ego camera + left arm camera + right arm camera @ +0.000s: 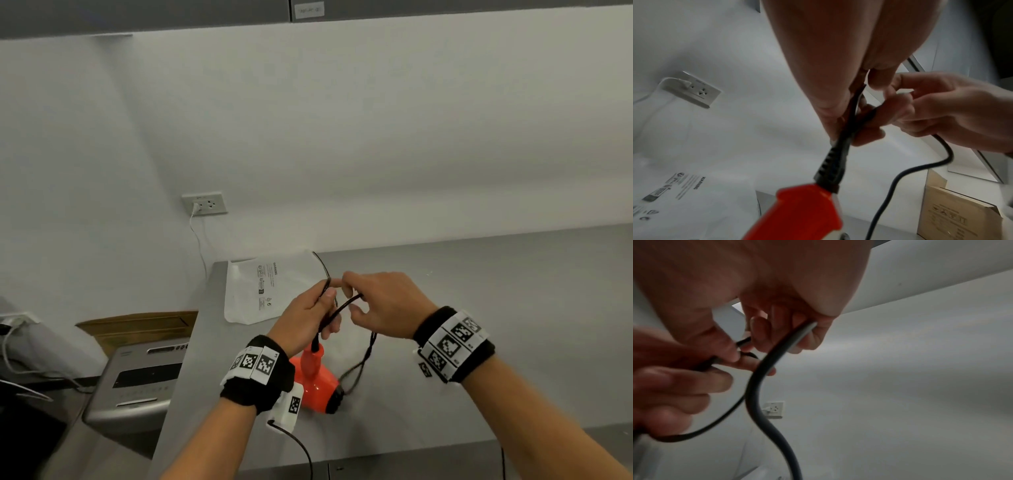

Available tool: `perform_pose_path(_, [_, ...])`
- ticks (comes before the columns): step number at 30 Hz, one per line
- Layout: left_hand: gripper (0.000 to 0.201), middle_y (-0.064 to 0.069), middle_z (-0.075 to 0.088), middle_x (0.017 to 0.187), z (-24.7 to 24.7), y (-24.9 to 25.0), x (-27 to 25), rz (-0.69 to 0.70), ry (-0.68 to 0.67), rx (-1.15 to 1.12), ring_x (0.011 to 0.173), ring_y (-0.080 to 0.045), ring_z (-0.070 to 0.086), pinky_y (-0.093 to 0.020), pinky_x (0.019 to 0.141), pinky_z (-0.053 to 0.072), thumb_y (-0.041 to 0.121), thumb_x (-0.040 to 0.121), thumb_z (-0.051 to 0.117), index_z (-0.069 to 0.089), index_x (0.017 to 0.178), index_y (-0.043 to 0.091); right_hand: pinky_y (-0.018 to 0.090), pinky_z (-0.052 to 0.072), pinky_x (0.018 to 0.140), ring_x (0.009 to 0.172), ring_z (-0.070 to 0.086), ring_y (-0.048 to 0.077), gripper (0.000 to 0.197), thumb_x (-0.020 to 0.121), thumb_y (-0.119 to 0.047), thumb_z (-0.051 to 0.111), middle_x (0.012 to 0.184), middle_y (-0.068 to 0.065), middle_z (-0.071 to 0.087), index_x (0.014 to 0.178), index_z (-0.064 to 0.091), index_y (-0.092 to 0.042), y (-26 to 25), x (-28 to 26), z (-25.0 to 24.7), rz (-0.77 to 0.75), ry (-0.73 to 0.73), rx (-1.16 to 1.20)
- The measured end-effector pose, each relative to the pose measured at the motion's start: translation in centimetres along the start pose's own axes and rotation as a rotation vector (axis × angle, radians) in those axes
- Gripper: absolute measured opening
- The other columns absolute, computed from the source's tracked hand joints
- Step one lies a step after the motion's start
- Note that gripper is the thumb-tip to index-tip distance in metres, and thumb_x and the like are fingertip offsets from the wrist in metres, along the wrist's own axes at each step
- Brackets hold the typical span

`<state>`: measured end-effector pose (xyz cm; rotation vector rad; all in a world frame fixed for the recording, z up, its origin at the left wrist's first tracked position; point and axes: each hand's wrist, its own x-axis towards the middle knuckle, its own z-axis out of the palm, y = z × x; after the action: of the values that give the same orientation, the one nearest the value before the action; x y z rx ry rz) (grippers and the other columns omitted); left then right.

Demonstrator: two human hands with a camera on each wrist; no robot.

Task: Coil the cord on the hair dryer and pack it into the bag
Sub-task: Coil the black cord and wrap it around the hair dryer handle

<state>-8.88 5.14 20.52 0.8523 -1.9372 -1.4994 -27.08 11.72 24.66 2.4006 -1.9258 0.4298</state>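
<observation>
An orange hair dryer (313,378) lies on the grey counter (479,342), its handle (797,214) pointing up toward my hands. Its black cord (359,363) rises from the handle's strain relief (830,172), passes through both hands and loops down to the counter. My left hand (308,317) grips cord strands just above the handle. My right hand (376,303) pinches the cord close by, fingertips almost touching the left hand; in the right wrist view the cord (760,386) runs from its curled fingers (807,337). A white bag (267,287) with printed warnings lies flat behind the hands.
A wall socket (205,202) with a white plug sits at left above the counter's end. A grey shredder (137,380) and a cardboard box (137,327) stand left of the counter, below its level. Bare counter stretches to the right.
</observation>
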Motion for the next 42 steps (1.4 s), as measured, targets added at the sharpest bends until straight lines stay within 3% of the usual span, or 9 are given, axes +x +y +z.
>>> perform_pose_path(6, [0.020, 0.003, 0.034, 0.061, 0.9, 0.1, -0.1, -0.029, -0.052, -0.169, 0.050, -0.009, 0.029, -0.027, 0.049, 0.022, 0.028, 0.104, 0.053, 0.058, 0.093, 0.013, 0.033, 0.053, 0.070, 0.080, 0.067, 0.015, 0.035, 0.089, -0.043, 0.055, 0.086, -0.006, 0.072, 0.124, 0.054, -0.040, 1.0, 1.3, 0.1, 0.040, -0.014, 0.056])
perform_pose_path(11, [0.035, 0.002, 0.032, 0.051, 0.3, 1.1, -0.4, -0.057, -0.107, -0.162, 0.042, -0.009, 0.024, -0.020, 0.042, 0.021, 0.024, 0.105, 0.051, 0.050, 0.073, 0.009, 0.036, 0.048, 0.067, 0.081, 0.065, 0.028, 0.014, 0.091, -0.028, 0.058, 0.083, 0.003, 0.073, 0.102, 0.066, -0.026, 0.7, 2.1, 0.3, -0.006, -0.148, 0.093])
perform_pose_path(19, [0.041, -0.001, 0.031, 0.046, 0.0, 0.7, -0.7, -0.136, -0.177, -0.109, 0.040, -0.013, 0.018, -0.024, 0.043, 0.014, 0.040, 0.094, 0.059, 0.055, 0.063, 0.014, 0.033, 0.042, 0.060, 0.064, 0.052, 0.027, 0.022, 0.077, -0.035, 0.048, 0.064, -0.003, 0.059, 0.088, 0.061, -0.021, 0.5, 2.4, 1.4, 0.087, -0.065, 0.194])
perform_pose_path(25, [0.055, -0.006, 0.040, 0.041, 0.0, 0.1, -1.2, -0.102, -0.226, -0.112, 0.032, -0.017, 0.031, -0.024, 0.043, 0.029, 0.038, 0.096, 0.059, 0.050, 0.051, 0.008, 0.036, 0.046, 0.060, 0.060, 0.052, 0.024, 0.012, 0.082, -0.031, 0.054, 0.060, -0.005, 0.056, 0.086, 0.059, -0.021, 0.7, 2.1, 3.1, 0.166, -0.077, 0.307])
perform_pose_path(32, [0.036, -0.002, 0.040, 0.040, 0.8, 0.1, -0.7, -0.049, -0.157, -0.372, 0.031, -0.009, 0.024, -0.022, 0.039, 0.023, 0.020, 0.105, 0.047, 0.069, 0.107, -0.009, 0.046, 0.052, 0.062, 0.062, 0.061, 0.025, 0.007, 0.088, -0.029, 0.052, 0.070, 0.003, 0.068, 0.084, 0.052, -0.024, -0.2, 0.9, 5.9, 0.268, 0.031, 0.564])
perform_pose_path(35, [0.033, -0.018, 0.065, 0.063, 1.1, 0.4, -1.1, -0.029, -0.068, -0.483, 0.036, -0.014, 0.048, -0.022, 0.041, 0.038, 0.020, 0.103, 0.049, 0.069, 0.121, 0.001, 0.038, 0.056, 0.068, 0.064, 0.064, 0.018, 0.020, 0.097, -0.027, 0.053, 0.080, 0.002, 0.069, 0.113, 0.059, -0.018, -1.4, -0.6, 8.1, 0.327, 0.061, 0.688])
perform_pose_path(38, [0.033, -0.021, 0.074, 0.116, 1.0, 0.8, -1.0, -0.032, -0.020, -0.522, 0.088, -0.029, 0.075, -0.037, 0.074, 0.061, 0.013, 0.106, 0.044, 0.062, 0.135, 0.011, 0.038, 0.057, 0.075, 0.077, 0.068, 0.023, 0.025, 0.102, -0.039, 0.046, 0.089, 0.003, 0.071, 0.115, 0.056, -0.020, -3.1, -2.2, 10.2, 0.323, -0.148, 0.578])
perform_pose_path(40, [0.035, -0.010, 0.071, 0.130, 0.9, 0.6, -0.7, -0.028, 0.000, -0.466, 0.117, -0.029, 0.069, -0.047, 0.097, 0.056, 0.012, 0.107, 0.043, 0.057, 0.139, 0.014, 0.036, 0.055, 0.068, 0.070, 0.064, 0.024, 0.023, 0.103, -0.037, 0.041, 0.078, -0.002, 0.064, 0.105, 0.054, -0.018, -3.7, -2.9, 10.5, 0.291, -0.222, 0.489])
perform_pose_path(42, [0.036, -0.003, 0.069, 0.134, 1.1, 0.5, -0.7, -0.034, 0.019, -0.410, 0.123, -0.023, 0.067, -0.048, 0.106, 0.052, 0.011, 0.107, 0.042, 0.056, 0.141, 0.017, 0.031, 0.045, 0.056, 0.060, 0.054, 0.024, 0.022, 0.104, -0.030, 0.037, 0.069, -0.003, 0.054, 0.099, 0.052, -0.015, -3.8, -3.3, 9.4, 0.199, -0.255, 0.329])
